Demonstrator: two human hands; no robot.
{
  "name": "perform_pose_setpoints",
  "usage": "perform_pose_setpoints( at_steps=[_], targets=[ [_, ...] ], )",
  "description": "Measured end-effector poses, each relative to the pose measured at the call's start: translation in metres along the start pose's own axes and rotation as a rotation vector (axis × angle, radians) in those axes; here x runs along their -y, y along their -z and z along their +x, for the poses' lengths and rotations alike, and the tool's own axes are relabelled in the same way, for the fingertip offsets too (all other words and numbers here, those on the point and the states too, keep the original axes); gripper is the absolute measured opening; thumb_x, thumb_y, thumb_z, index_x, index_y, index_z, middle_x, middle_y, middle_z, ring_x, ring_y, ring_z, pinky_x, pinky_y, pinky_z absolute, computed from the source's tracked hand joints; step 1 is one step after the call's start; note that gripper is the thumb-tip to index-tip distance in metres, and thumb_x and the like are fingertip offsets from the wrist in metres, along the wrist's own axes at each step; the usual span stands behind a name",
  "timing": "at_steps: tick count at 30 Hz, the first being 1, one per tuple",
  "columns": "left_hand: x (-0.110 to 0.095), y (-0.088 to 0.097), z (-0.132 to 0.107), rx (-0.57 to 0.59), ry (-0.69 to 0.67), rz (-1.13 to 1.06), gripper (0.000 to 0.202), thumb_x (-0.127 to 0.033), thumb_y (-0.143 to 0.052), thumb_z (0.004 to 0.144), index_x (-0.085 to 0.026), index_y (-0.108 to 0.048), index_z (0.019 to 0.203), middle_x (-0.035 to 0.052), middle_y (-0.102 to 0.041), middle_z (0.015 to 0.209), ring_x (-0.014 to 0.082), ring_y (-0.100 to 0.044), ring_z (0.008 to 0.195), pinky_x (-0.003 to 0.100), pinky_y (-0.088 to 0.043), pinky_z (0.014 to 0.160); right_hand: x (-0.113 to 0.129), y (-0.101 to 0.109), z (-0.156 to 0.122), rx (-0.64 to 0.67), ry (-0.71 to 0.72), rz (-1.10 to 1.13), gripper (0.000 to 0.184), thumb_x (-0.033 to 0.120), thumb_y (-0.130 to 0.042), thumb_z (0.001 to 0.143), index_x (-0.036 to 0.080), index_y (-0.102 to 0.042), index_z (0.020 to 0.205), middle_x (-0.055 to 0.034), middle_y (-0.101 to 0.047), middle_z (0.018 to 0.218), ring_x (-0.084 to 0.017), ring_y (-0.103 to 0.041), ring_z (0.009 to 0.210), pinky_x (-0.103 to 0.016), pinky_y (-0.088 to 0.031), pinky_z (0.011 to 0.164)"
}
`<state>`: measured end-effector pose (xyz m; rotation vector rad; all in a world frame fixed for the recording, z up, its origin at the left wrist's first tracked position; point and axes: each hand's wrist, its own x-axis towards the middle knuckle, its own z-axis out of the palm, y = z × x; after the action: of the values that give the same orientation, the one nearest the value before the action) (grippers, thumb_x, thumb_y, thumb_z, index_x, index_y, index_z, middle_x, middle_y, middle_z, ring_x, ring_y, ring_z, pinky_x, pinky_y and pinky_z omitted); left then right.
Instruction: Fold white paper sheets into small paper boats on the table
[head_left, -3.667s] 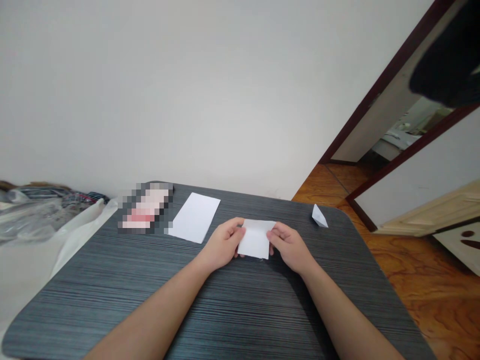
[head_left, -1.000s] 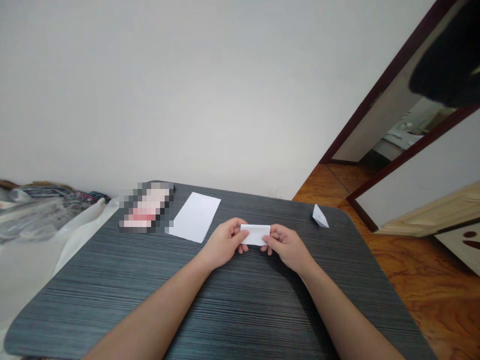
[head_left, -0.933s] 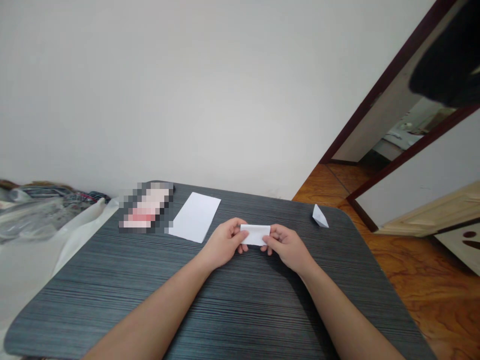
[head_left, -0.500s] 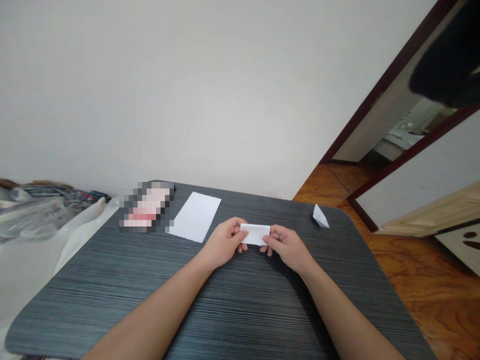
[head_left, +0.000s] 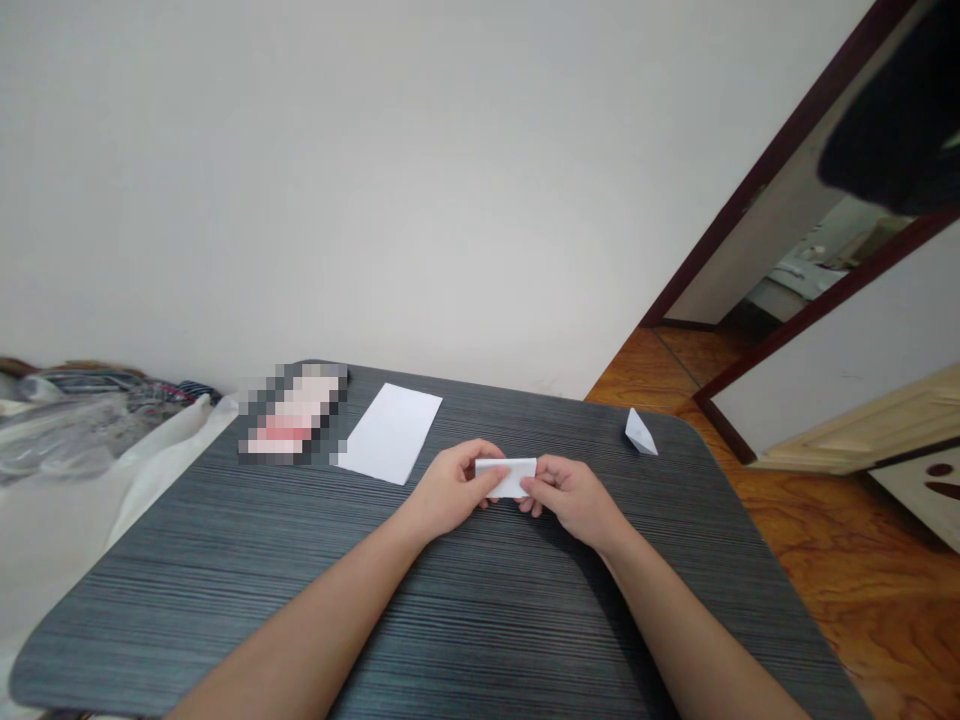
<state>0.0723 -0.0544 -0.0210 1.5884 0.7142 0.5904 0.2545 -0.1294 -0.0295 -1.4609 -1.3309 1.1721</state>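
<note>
A small folded piece of white paper [head_left: 513, 484] is held just above the dark table, its long side running left to right. My left hand [head_left: 452, 488] pinches its left part, the thumb lying across the front face. At the other end, my right hand [head_left: 574, 497] grips it between thumb and fingers. Most of the fingers are behind the paper and partly hidden. To the left of my hands lies a flat white stack or sheet of paper [head_left: 391, 432]. A folded white paper shape with pointed ends [head_left: 640, 432] rests toward the table's far right corner.
The dark wood-grain table [head_left: 480, 620] has rounded corners and meets a pale wall [head_left: 420, 180] at its back. A blurred-out item with a red patch [head_left: 296, 415] lies at the far left. Plastic-covered bundles [head_left: 105, 430] are beside the table; a doorway opens at right.
Both hands have lowered slightly toward me with the paper. My left thumb has slid to the right across its front, and the paper looks a little narrower from top to bottom.
</note>
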Motion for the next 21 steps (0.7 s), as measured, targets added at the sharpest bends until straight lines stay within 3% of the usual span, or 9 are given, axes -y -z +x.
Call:
perform_pose_setpoints(
  at_steps=[4,10,16,21],
  targets=[
    [-0.0052,0.0006,-0.0014,-0.019,-0.064,0.161,0.026,-0.035,-0.05,0.083,-0.016,-0.068,0.087,0.004,-0.067,0.082,0.0157,-0.058,0.072,0.024,-0.043,0.061,0.0022,-0.005,-0.0015,0.066,-0.021,0.013,0.021,0.033,-0.057,0.081,0.015,-0.054,0.071,-0.0038,-0.066,0.065,-0.012,-0.06,0.054,-0.024,-0.047,0.054],
    [-0.0041,0.0027,-0.0007,-0.035,-0.08,0.246,0.027,-0.033,-0.048,0.083,-0.017,-0.07,0.078,0.0019,-0.067,0.075,0.0156,-0.057,0.069,0.023,-0.04,0.061,0.0014,-0.0076,-0.0011,0.092,-0.043,0.028,0.022,0.035,-0.057,0.081,0.017,-0.051,0.069,-0.0026,-0.065,0.064,-0.013,-0.06,0.054,-0.025,-0.048,0.053],
    [-0.005,0.0011,-0.0017,-0.022,-0.079,0.217,0.027,-0.033,-0.049,0.083,-0.017,-0.071,0.08,0.0023,-0.068,0.076,0.0163,-0.058,0.071,0.023,-0.041,0.063,0.0061,-0.0035,-0.0015,-0.006,0.037,-0.089,0.018,0.032,-0.052,0.084,0.017,-0.058,0.077,0.0008,-0.061,0.058,-0.011,-0.056,0.049,-0.023,-0.044,0.052],
    [-0.0054,0.0008,-0.0018,0.0,-0.082,0.235,0.027,-0.032,-0.048,0.083,-0.017,-0.071,0.08,0.0022,-0.068,0.076,0.0163,-0.059,0.071,0.023,-0.041,0.063,0.0101,-0.0027,-0.0026,-0.027,0.092,-0.177,0.022,0.029,-0.049,0.087,0.017,-0.061,0.072,0.0004,-0.059,0.057,-0.012,-0.056,0.051,-0.023,-0.043,0.053]
  ],
)
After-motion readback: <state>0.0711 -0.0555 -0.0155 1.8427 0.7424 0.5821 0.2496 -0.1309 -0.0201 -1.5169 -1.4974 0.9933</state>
